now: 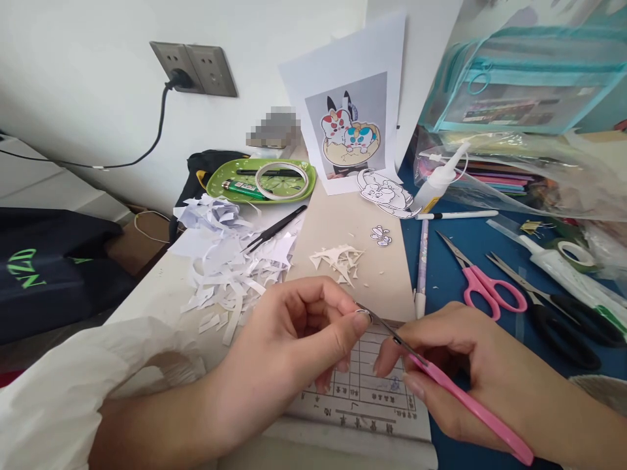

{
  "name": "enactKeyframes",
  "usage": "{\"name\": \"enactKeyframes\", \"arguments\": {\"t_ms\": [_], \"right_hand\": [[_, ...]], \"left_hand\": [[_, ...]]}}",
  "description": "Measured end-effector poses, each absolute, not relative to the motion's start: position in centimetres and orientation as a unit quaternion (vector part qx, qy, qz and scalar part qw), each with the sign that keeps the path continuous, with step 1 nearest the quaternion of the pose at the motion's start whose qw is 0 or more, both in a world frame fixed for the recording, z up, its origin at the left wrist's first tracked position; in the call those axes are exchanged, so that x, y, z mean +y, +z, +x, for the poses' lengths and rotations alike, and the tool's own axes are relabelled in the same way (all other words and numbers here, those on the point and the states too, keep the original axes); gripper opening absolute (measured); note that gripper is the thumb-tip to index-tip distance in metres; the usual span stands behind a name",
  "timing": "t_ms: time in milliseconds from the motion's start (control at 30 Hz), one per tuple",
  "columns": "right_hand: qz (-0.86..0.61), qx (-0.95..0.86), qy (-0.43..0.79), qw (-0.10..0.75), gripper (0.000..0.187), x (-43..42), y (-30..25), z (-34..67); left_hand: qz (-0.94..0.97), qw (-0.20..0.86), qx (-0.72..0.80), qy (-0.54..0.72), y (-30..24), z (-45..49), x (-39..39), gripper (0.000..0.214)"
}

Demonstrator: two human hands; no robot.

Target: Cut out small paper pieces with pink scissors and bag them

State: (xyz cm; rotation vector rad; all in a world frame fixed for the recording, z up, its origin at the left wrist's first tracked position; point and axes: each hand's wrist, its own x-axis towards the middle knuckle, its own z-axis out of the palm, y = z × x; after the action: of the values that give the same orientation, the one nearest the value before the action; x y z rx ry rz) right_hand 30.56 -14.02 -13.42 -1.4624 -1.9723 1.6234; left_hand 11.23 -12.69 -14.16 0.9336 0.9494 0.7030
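My left hand (294,346) pinches a tiny paper piece (364,313) between thumb and forefinger; the fingers hide most of it. Pink-handled scissors (470,401) sit in my right hand (465,359), their blades pointing to the upper left and meeting the paper at my left fingertips. Below both hands lies a booklet with a printed form (362,385). Just beyond them, small paper offcuts (340,261) and a little cut-out figure (381,235) rest on a beige board (318,228). Farther back, larger paper cut-outs (386,194) lean beside a printed reference picture (350,124).
Paper scraps (230,261) and black tweezers (277,228) lie to the left, before a green tray (223,176) holding a tape roll (281,181). At right are other pink scissors (490,287), black scissors (558,326), a glue bottle (435,186) and pens (422,261).
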Motion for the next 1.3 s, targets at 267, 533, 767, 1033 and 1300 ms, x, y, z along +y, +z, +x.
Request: {"name": "enactKeyframes", "arguments": {"t_ms": [267, 533, 767, 1033, 1300], "right_hand": [[-0.494, -0.671, 0.547, 0.073, 0.019, -14.2, -13.2, 30.7], [-0.487, -0.662, 0.563, 0.083, 0.02, -14.0, -13.5, 30.6], [-0.491, -0.667, 0.552, 0.099, 0.024, -14.1, -13.8, 30.7], [-0.493, -0.686, 0.523, 0.117, 0.023, -14.2, -14.2, 31.0], [-0.487, -0.697, 0.409, 0.331, 0.021, -14.4, -14.7, 31.2]], "left_hand": [[0.419, 0.733, 0.436, 0.311, -14.0, 11.2, -12.7, 0.019], [0.426, 0.727, 0.441, 0.309, -14.0, 11.1, -12.8, 0.02], [0.444, 0.72, 0.445, 0.294, -13.9, 11.1, -12.7, 0.02], [0.448, 0.72, 0.44, 0.295, -14.0, 11.2, -12.7, 0.019], [0.462, 0.714, 0.443, 0.284, -13.8, 11.3, -12.7, 0.018]]}}
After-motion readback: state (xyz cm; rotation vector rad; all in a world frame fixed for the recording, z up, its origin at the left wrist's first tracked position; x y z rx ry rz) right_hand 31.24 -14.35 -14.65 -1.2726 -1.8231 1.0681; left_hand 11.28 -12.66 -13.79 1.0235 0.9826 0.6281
